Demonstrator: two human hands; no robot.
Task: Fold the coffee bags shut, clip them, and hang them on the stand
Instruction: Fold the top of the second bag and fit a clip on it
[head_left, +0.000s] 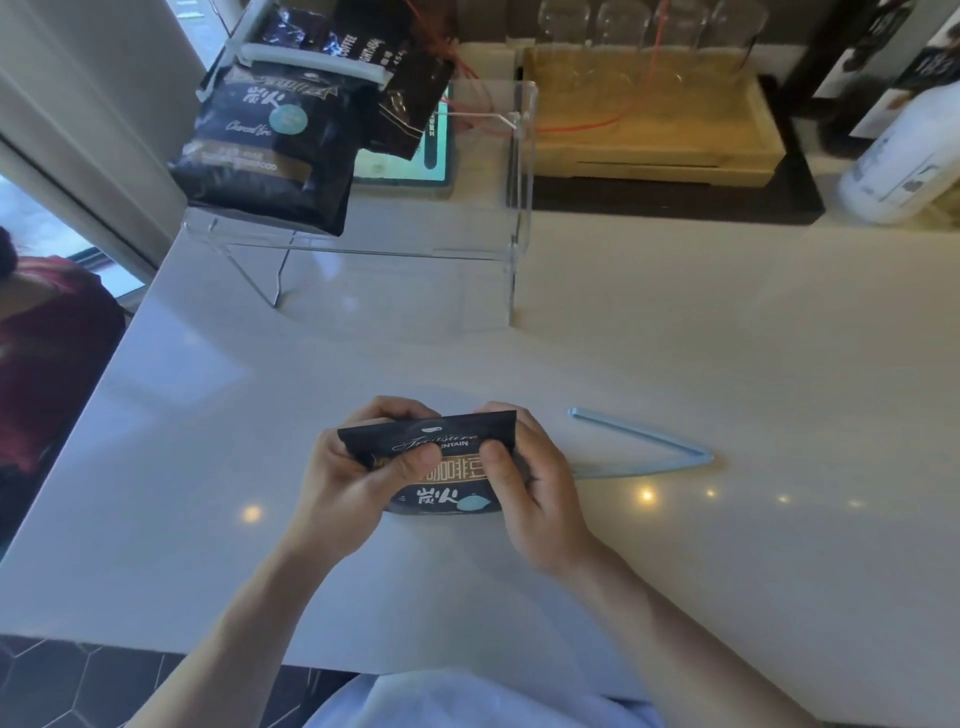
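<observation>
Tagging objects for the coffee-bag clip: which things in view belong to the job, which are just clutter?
Job:
- coffee bag, held in left hand and right hand
- open blue clip on the counter, right of the hands
- clear stand
- clipped bags already hanging on it

Clutter:
- wooden tray
- white bottle
- lit screen

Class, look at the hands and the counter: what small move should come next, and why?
Probably the right hand lets go and reaches for the blue clip. Both hands hold the coffee bag with its top folded, and the clip lies open just right of it.
</observation>
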